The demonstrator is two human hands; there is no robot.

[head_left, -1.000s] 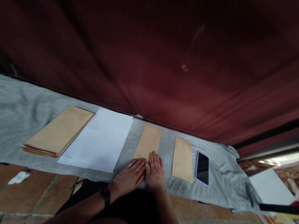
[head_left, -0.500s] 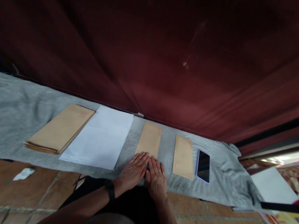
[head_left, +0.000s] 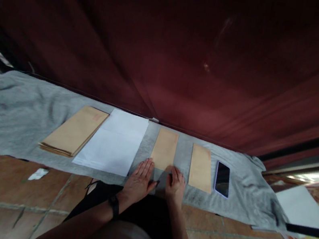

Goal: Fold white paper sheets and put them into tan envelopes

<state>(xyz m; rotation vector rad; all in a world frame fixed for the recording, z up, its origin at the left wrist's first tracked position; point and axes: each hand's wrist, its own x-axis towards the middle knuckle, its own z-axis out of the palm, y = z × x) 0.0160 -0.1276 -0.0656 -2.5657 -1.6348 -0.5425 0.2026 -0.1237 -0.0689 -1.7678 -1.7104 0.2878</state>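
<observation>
Flanking envelope (head_left: 164, 148): left hand (head_left: 138, 179), right hand (head_left: 176, 184)

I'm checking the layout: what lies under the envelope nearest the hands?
The envelope lies flat on the grey cloth, which shows around it. The left hand and right hand are at its near end. Whether anything sits between envelope and cloth is hidden.

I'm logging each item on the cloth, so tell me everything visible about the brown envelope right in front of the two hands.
The brown envelope is long, narrow and tan, paper by its look, unwrinkled. It lies flat on the grey cloth, long side running away from the person, between the white sheet and a second envelope, touching neither. The left hand and right hand flank its near end; contact is unclear.
</observation>
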